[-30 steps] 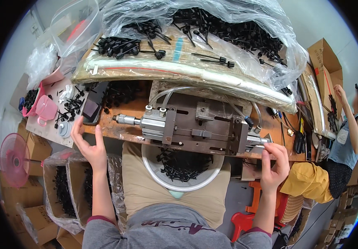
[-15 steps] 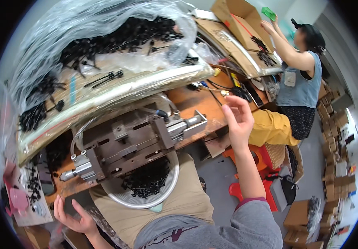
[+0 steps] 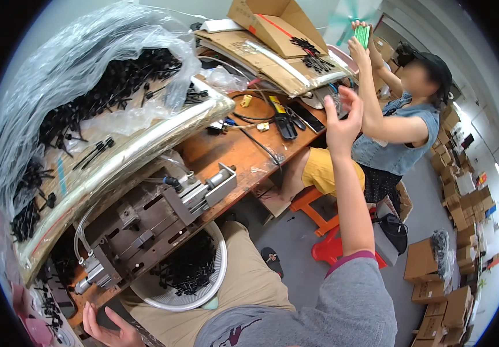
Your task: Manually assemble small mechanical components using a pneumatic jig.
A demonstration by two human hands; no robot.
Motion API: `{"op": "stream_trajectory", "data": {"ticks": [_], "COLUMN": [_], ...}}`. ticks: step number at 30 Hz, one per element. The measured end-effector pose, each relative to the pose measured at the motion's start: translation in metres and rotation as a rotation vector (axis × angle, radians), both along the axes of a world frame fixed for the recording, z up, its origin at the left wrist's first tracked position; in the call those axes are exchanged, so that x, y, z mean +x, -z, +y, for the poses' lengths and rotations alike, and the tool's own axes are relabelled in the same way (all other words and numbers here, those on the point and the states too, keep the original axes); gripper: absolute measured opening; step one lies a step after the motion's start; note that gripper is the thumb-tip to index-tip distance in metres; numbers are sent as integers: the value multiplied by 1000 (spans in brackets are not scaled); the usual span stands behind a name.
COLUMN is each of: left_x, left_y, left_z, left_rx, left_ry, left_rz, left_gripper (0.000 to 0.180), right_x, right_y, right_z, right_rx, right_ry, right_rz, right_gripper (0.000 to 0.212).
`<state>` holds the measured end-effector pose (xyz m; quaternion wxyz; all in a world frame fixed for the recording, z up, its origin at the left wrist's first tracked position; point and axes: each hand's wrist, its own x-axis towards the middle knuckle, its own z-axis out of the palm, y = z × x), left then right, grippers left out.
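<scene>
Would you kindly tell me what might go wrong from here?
The white plastic basket rests on the lap; a shift might spill its black plastic parts.
The left hand is close to one end of the pneumatic fixture; a pinch seems possible if that moves.

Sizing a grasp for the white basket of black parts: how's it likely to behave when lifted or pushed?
The white basket looks like thin slotted plastic, so its wall may flex slightly. The black parts lie loose inside, so they'd probably shift if it tilts. It seems to rest on the beige trousers, so a push could tip it.
</scene>
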<state>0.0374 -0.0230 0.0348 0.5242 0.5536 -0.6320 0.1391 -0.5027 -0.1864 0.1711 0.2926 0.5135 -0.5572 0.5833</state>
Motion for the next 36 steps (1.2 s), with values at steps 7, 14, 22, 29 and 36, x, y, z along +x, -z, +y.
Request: {"op": "stream_trajectory", "data": {"ticks": [7,14,22,29,36], "left_x": [-9,-23,-46,-64,-49], "left_y": [5,7,-3,-28,-39], "left_z": [2,3,7,9,14], "left_rx": [32,43,74,170,412], "left_ry": [68,152,270,394,574], "left_rz": [18,25,22,212,545], "left_gripper": [41,42,52,42,89], "right_x": [-103,-70,-9,122,240], "right_y": [-51,-13,63,1,17], "right_z": [13,67,116,119,105], "right_rx": [23,1038,609,639,489], "right_ry": [612,-61,-115,-494,-1030], "right_rz": [90,-175,475,915,1206], "right_gripper": [82,33,22,27,22]}}
